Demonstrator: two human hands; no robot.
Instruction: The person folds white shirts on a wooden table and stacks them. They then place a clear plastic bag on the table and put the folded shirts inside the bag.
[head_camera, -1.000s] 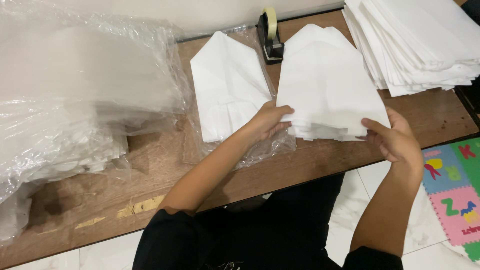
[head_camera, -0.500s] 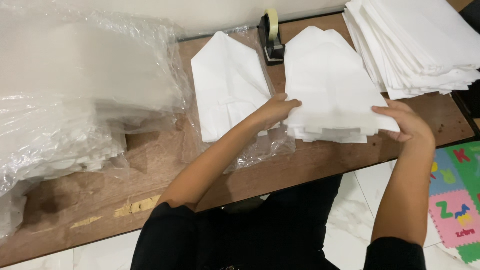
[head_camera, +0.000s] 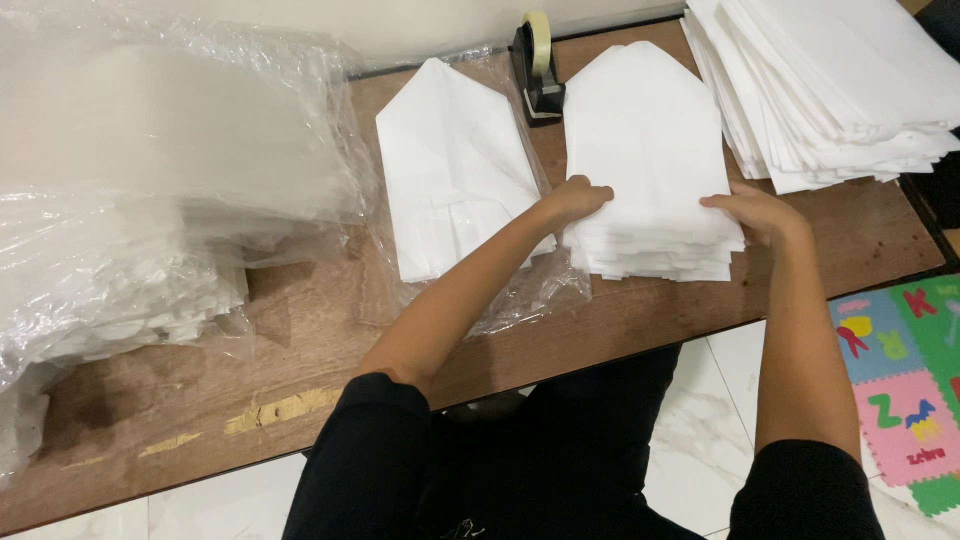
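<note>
I see a stack of white pointed-top paper bags (head_camera: 645, 150) lying flat on the table (head_camera: 300, 330), points facing away, layered edges showing at the near side. My hands touch its near corners: left hand (head_camera: 578, 198), right hand (head_camera: 755, 210).

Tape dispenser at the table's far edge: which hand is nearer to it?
Left. The left hand rests on the pointed white stack's left edge, just below the tape dispenser; the right hand is farther right.

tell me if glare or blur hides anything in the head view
Head view: sharp overall; both hands, left and right, on the white stack are crisp. Glare on the plastic bags washes out their contents; the top-right pile is bright, its layers hard to separate.
</note>
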